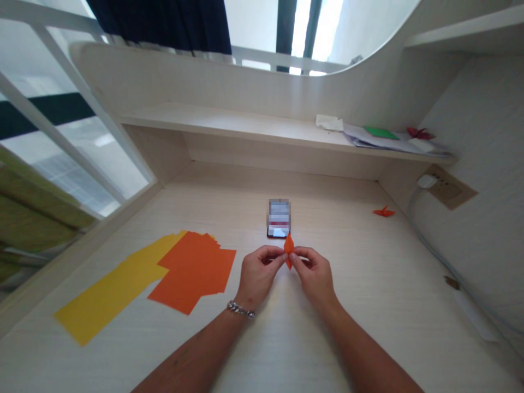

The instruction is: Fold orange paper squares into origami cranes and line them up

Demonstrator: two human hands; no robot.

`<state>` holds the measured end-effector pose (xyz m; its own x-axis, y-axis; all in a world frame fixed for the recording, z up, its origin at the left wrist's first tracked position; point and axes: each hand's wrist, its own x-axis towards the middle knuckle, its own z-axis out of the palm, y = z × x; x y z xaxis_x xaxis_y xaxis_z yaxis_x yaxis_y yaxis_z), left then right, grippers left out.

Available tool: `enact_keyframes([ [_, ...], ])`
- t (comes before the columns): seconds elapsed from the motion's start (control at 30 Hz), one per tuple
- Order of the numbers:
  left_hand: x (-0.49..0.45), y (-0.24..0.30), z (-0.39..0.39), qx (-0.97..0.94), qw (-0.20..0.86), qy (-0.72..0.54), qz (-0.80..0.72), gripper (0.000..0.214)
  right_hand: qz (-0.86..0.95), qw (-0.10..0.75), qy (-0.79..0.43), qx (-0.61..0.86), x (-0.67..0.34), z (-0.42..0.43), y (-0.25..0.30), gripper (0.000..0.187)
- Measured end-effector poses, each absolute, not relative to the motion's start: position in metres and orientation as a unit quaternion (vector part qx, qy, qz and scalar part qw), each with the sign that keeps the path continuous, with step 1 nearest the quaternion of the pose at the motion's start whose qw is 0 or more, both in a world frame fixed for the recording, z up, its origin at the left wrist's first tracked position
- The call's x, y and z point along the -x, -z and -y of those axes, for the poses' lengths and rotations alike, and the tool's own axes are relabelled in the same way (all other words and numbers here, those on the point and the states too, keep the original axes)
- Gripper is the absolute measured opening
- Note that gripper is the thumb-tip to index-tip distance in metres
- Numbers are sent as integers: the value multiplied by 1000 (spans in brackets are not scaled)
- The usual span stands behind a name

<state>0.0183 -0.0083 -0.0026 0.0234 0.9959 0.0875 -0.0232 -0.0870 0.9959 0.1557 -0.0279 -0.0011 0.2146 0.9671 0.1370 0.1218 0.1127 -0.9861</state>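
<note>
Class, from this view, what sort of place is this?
Probably a study nook in a bedroom or dorm: a built-in desk, a shelf holding papers, and a wall socket.

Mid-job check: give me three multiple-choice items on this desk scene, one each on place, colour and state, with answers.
1. Where is the silver chain bracelet? A) Left wrist B) Right wrist C) On the desk
2. What colour is the small folded paper held between the left hand and right hand? A) Green B) Orange C) Yellow
3. What state is the smartphone in? A) Held in a hand B) Propped on the shelf C) Lying flat on the pale wood-grain desk

1 A: the chain circles that wrist. 2 B: the paper shows orange. 3 C: it lies beyond the hands.
</note>
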Motion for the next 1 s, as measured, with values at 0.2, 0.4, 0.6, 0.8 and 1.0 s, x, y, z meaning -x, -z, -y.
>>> enact_keyframes([
  [0.2,-18,0,8,-528,477,-524,-469,22,531,538,-314,574,-157,29,-1,17],
  [0.4,-18,-2,10,-536,453,-522,-484,19,521,533,-354,565,-155,29,-1,18],
  [0.6,-17,-3,11,-555,398,-530,-503,14,507,554,-381,540,-151,29,0,19],
  [0.8,-18,-3,12,-553,402,-528,-504,15,500,560,-389,534,-150,30,-1,20],
  [1.0,-17,-3,10,-561,395,-523,-505,14,508,554,-389,534,-151,30,0,19],
])
